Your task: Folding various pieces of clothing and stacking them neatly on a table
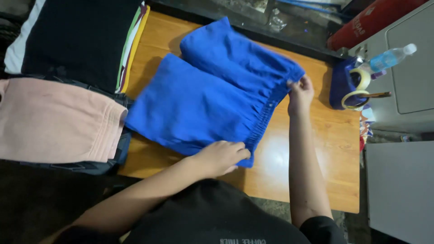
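Note:
Blue shorts (212, 95) with an elastic waistband lie flat on the wooden table (316, 153), legs pointing away to the far left. My left hand (221, 157) grips the near corner of the waistband. My right hand (300, 92) pinches the far corner of the same waistband. The band is stretched between the two hands.
A folded pink garment (58, 119) lies on dark clothes at the left, with a black garment (77, 36) and striped cloth behind it. At the table's right end are tape rolls (359, 88), a blue pouch (340, 83) and a plastic bottle (389, 58). A grey cabinet (407, 81) stands right.

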